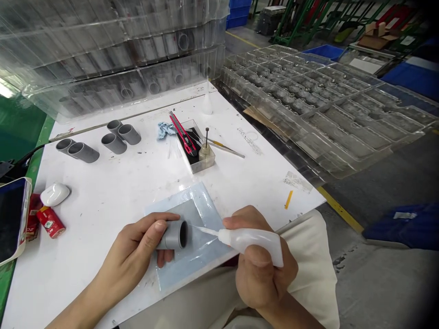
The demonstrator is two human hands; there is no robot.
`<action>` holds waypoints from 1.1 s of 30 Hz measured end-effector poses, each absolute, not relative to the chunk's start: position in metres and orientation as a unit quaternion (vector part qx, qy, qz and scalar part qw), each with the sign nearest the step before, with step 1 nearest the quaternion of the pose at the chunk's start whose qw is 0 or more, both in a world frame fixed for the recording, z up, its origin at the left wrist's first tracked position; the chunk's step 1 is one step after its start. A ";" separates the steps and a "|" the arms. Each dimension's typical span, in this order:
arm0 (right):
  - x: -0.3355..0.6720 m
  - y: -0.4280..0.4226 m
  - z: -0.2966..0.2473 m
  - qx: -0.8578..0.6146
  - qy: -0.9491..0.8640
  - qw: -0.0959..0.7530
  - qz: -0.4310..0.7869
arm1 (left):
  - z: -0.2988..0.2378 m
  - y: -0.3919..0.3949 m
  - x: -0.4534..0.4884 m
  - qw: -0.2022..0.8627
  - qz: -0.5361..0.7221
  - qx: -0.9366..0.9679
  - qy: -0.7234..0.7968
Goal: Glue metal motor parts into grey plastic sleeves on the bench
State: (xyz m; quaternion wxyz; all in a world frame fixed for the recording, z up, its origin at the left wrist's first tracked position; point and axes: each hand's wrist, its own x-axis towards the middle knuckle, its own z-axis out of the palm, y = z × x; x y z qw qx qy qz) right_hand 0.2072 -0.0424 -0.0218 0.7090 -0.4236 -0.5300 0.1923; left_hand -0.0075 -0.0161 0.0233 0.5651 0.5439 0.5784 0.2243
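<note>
My left hand (140, 242) is closed around a short grey tube (173, 235) lying sideways, its open end facing right. In my right hand (260, 269) is a white squeeze bottle (255, 242) with a long thin nozzle. The nozzle tip points left at the tube's mouth and appears a little apart from it. Both hands are over a pale blue sheet with a grey pad (188, 210) at the table's near edge. Farther back on the left, several more grey tubes (115, 143) stand or lean on the table.
A clear box (204, 164) holds a red utility knife (181, 132) and a small jar. Tweezers (228, 150) lie beside it. Another squeeze bottle (207, 104) stands at the back. Stacked clear trays (137, 68) rise behind; a phone (13, 219) and red battery (50, 222) are left.
</note>
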 end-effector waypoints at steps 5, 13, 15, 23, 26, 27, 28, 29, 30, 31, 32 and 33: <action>0.207 -0.041 -0.027 -0.409 -0.563 0.699 0.165 | 0.031 -0.015 0.003 0.539 0.178 0.537 0.624; 0.206 -0.041 -0.030 -0.395 -0.553 0.711 0.182 | 0.037 -0.014 0.012 0.520 0.161 0.518 0.660; 0.208 -0.041 -0.030 -0.394 -0.559 0.704 0.190 | 0.037 -0.014 0.012 0.520 0.156 0.518 0.661; 0.208 -0.042 -0.032 -0.396 -0.552 0.707 0.195 | 0.036 -0.015 0.011 0.519 0.158 0.511 0.667; 0.206 -0.043 -0.033 -0.399 -0.542 0.715 0.191 | 0.036 -0.015 0.011 0.519 0.157 0.510 0.668; 0.206 -0.043 -0.033 -0.400 -0.540 0.716 0.192 | 0.036 -0.015 0.011 0.520 0.157 0.511 0.666; 0.205 -0.043 -0.033 -0.400 -0.537 0.717 0.192 | 0.035 -0.015 0.010 0.521 0.156 0.512 0.665; 0.205 -0.043 -0.033 -0.398 -0.537 0.718 0.192 | 0.035 -0.015 0.010 0.521 0.155 0.513 0.664; 0.205 -0.043 -0.033 -0.398 -0.538 0.717 0.192 | 0.035 -0.015 0.010 0.520 0.155 0.514 0.664; 0.205 -0.043 -0.032 -0.399 -0.540 0.716 0.192 | 0.035 -0.015 0.010 0.519 0.154 0.513 0.666; 0.205 -0.043 -0.032 -0.402 -0.540 0.715 0.190 | 0.035 -0.015 0.010 0.517 0.154 0.513 0.668; 0.205 -0.042 -0.032 -0.405 -0.539 0.714 0.188 | 0.035 -0.015 0.010 0.516 0.155 0.512 0.669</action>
